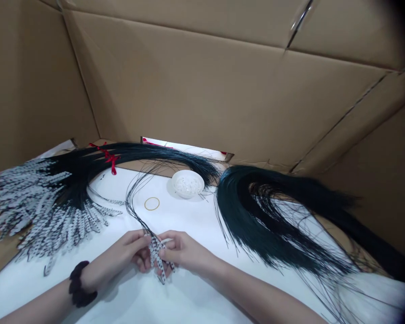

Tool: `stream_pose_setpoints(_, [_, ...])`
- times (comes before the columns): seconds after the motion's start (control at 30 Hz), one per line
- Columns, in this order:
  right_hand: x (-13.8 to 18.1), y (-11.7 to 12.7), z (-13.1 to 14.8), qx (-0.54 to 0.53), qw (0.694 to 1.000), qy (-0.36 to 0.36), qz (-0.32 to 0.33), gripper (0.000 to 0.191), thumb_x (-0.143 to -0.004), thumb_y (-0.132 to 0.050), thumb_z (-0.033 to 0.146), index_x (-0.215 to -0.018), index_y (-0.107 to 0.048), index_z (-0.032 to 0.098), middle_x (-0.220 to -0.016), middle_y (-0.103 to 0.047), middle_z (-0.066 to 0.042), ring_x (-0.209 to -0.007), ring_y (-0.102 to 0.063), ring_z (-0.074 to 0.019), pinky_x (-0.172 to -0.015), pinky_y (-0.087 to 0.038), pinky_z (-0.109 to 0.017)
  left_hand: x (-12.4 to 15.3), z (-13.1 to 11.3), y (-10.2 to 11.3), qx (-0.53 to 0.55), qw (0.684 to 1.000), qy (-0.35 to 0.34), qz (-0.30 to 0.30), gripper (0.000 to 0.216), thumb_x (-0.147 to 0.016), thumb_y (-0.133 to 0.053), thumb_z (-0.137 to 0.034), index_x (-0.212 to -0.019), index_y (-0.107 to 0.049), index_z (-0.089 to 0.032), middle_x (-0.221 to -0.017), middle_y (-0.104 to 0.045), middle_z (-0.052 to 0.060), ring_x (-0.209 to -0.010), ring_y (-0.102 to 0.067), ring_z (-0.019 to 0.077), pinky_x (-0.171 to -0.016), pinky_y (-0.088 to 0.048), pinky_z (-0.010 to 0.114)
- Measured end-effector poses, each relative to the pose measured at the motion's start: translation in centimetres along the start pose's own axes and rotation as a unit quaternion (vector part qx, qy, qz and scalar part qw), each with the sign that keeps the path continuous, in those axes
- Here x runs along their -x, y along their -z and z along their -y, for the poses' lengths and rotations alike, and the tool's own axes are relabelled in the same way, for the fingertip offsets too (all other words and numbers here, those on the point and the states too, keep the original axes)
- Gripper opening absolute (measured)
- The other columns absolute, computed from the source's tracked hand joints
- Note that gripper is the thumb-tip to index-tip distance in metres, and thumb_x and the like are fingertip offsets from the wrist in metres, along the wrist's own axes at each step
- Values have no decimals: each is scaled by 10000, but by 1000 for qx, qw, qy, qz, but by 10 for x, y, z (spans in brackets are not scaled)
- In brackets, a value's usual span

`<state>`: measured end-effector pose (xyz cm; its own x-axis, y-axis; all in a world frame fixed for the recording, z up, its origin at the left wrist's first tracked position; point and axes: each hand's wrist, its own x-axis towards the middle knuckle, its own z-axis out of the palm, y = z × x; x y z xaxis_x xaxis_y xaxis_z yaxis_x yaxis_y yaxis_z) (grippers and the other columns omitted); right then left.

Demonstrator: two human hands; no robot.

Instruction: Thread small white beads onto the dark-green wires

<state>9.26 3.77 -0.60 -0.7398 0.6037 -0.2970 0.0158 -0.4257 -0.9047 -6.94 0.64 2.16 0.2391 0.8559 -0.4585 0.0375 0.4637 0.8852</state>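
Between my two hands, low in the middle of the head view, is a small bunch of beaded black strands (157,254). White beads cover their lower ends, and the bare dark strands curve up and away over the table. My left hand (137,249), with a dark band on the wrist, is closed with thumb and fingers on the bunch from the left. My right hand (184,249) pinches the beaded ends from the right. Just beyond lies a thin yellow ring (151,204), and past it stands a white bowl (188,184) of small pale pieces.
At the left spreads a large bundle of beaded strands (60,216), tied with red ribbon (111,159). Long dark loose strands (243,216) curve across the right side. Cardboard walls (189,81) enclose the white tabletop (121,288). A whitish round object (371,294) sits bottom right.
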Motion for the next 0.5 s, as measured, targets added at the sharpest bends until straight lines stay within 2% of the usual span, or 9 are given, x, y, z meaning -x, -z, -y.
stream_pose_setpoints(0.3, [1,-1,2,-28,999,0,-19,498,-564,-683,426,-914,-549,98,-649,-578,-22,-528,-540,-100,-483,-428,-231,1,-1,8,14,999,-26,43,126,-710,-539,-235,-684,-588,-122,-614,-606,24,-596,-545,138,-601,-422,255])
stream_pose_setpoints(0.5, [0,-2,0,-18,999,-3,-31,586,-535,-691,447,-963,-502,95,-591,-550,8,-479,-527,-93,-447,-411,-217,2,1,10,34,998,-19,54,88,-720,-506,-175,-713,-579,-126,-639,-584,16,-585,-537,133,-579,-419,255])
